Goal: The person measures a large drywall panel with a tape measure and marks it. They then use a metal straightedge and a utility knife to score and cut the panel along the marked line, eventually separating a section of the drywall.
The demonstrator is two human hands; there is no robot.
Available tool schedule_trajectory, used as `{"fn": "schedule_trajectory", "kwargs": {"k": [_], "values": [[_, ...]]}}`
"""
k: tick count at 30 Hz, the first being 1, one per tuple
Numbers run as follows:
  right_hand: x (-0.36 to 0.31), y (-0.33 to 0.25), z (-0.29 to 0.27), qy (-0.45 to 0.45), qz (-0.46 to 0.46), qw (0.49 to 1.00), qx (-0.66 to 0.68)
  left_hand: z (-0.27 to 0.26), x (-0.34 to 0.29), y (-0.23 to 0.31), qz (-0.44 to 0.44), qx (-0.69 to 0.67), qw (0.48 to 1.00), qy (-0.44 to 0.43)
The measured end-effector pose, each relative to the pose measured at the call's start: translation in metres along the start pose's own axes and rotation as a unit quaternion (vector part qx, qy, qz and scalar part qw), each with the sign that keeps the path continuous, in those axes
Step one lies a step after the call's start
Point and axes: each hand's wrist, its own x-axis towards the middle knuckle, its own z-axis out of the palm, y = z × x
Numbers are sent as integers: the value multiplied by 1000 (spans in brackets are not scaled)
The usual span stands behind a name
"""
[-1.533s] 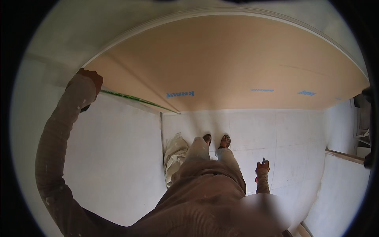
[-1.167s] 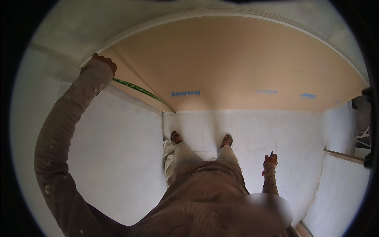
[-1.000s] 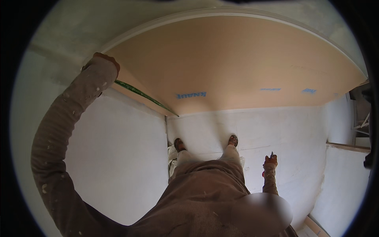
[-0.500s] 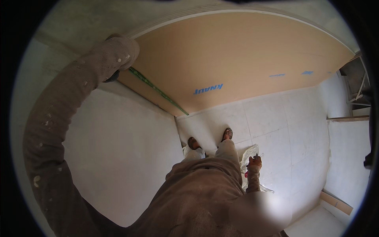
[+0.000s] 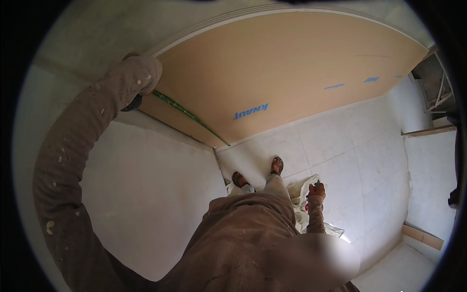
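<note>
A large tan plasterboard sheet (image 5: pixel 301 58) with blue print stands upright in front of me. My left forearm (image 5: pixel 95 109), in a paint-spotted brown sleeve, reaches up to its left end. The cuff hides most of that hand. Below the cuff shows the dark case of a tape measure (image 5: pixel 132 103), which my left hand appears to grip. From there its green blade (image 5: pixel 187 114) runs down across the sheet to near the bottom edge. My right hand (image 5: pixel 316 191) is low by my right side, closed around a small dark pointed tool (image 5: pixel 317 184) whose exact kind is unclear.
Crumpled whitish plastic (image 5: pixel 304 187) lies on the pale tiled floor (image 5: pixel 335 165) beside my right leg. A white wall (image 5: pixel 146 175) rises on my left. At the right are a wooden ledge (image 5: pixel 428 132) and a tan board strip (image 5: pixel 423 237).
My view has shifted slightly, so the sheet sits a little further left. The right hand has come up a little with the tool. My left arm keeps its reach and the blade stays extended.
</note>
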Motion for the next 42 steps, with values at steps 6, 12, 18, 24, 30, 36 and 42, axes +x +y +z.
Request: {"fn": "schedule_trajectory", "kwargs": {"k": [6, 12, 18, 24, 30, 36, 42], "values": [[1, 5, -5, -46, 33, 998, 10, -15, -30, -7, -6, -51, 999, -5], [7, 1, -14, -77, 45, 996, 18, -28, -47, -8, -2, -55, 998, -35], [16, 3, -25, -96, 47, 994, 34, -42, -68, -10, -13, -86, 996, -35], [21, 6, -27, -75, 3, 997, 11, -41, -66, -9, -2, -72, 997, -34], [18, -8, -35, -112, 63, 991, 45, -21, -32, -8, 34, -12, 998, -46], [15, 3, -28, -95, 37, 994, 39, -11, -28, -3, 18, -69, 997, -17], [6, 22, -28, -90, 24, 995, 20, -45, -52, 4, -7, -4, 995, -102]]}}
